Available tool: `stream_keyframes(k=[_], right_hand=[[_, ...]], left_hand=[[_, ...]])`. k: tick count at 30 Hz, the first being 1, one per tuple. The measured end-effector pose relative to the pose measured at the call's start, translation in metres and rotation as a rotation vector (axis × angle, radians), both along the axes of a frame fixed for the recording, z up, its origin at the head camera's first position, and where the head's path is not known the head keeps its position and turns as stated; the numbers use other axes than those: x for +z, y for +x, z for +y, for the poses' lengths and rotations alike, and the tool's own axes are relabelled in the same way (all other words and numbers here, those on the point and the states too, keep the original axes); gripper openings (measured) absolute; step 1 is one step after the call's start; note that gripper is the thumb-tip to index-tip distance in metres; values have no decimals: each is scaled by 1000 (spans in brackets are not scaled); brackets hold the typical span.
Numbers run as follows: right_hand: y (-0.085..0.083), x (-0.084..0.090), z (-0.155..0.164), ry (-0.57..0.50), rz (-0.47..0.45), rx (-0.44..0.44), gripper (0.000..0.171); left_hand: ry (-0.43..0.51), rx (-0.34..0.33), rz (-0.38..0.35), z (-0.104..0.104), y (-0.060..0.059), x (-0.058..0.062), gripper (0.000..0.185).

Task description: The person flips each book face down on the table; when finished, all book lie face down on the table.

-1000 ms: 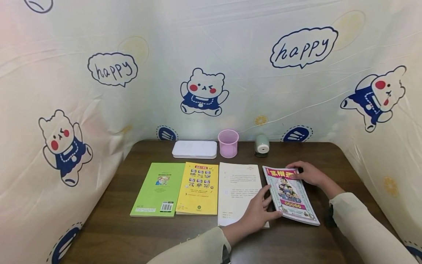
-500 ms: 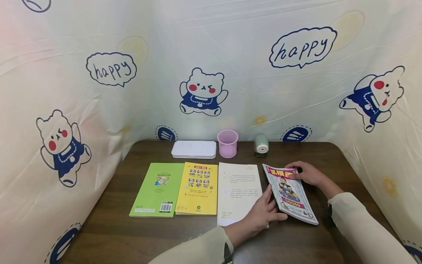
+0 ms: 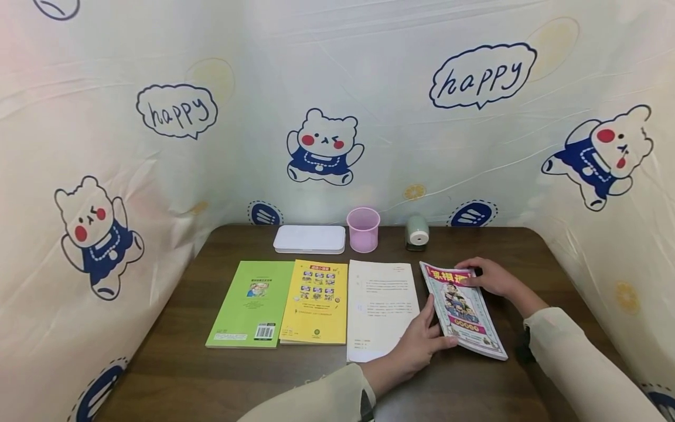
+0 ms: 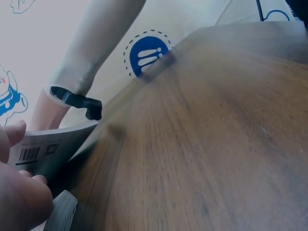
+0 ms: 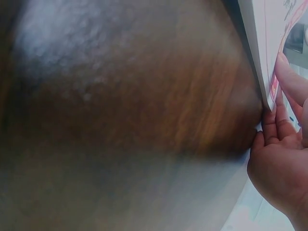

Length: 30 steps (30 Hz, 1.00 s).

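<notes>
A paperback book (image 3: pixel 461 310) with a cartoon cover lies slanted at the right, its left side raised off the table. My left hand (image 3: pixel 419 346) holds its left edge, thumb on the cover and fingers underneath; the left wrist view shows the barcoded back of the book (image 4: pixel 36 149) between them. My right hand (image 3: pixel 487 276) pinches the top right corner, and in the right wrist view the thumb of that hand (image 5: pixel 281 163) presses the cover with fingers behind. Under my left hand lies a white book (image 3: pixel 382 305), partly covered by it.
Left of the white book, a yellow book (image 3: pixel 314 302) and a green book (image 3: pixel 250 305) lie in a row. Behind them on the brown table (image 3: pixel 237 381) are a white case (image 3: pixel 309 239), a pink cup (image 3: pixel 363 231) and a green pencil sharpener (image 3: pixel 417 231). A printed curtain (image 3: pixel 237 164) surrounds the table.
The left edge of the paperback has tilted up since the first frame. My left hand has shifted slightly right along with it, while the right hand stays at the top corner.
</notes>
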State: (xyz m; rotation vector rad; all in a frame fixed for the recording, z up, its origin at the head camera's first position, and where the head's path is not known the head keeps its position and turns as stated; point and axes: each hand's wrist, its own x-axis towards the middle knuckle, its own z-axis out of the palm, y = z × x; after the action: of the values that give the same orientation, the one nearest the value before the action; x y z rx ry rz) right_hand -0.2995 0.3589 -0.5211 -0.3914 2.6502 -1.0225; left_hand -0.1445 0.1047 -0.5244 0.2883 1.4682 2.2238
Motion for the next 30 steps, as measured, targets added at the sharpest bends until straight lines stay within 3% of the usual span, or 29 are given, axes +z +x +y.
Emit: stream_keyframes(k=[10, 26, 30], right_hand=[[2, 5, -4, 13, -10, 29, 46], [11, 20, -19, 5, 44, 73, 48], [12, 21, -23, -25, 41, 74, 46]], left_hand=[[16, -34, 48, -5, 1, 2, 97], [-115, -30, 279, -11, 2, 16, 92], [-123, -30, 302, -13, 3, 21, 89]])
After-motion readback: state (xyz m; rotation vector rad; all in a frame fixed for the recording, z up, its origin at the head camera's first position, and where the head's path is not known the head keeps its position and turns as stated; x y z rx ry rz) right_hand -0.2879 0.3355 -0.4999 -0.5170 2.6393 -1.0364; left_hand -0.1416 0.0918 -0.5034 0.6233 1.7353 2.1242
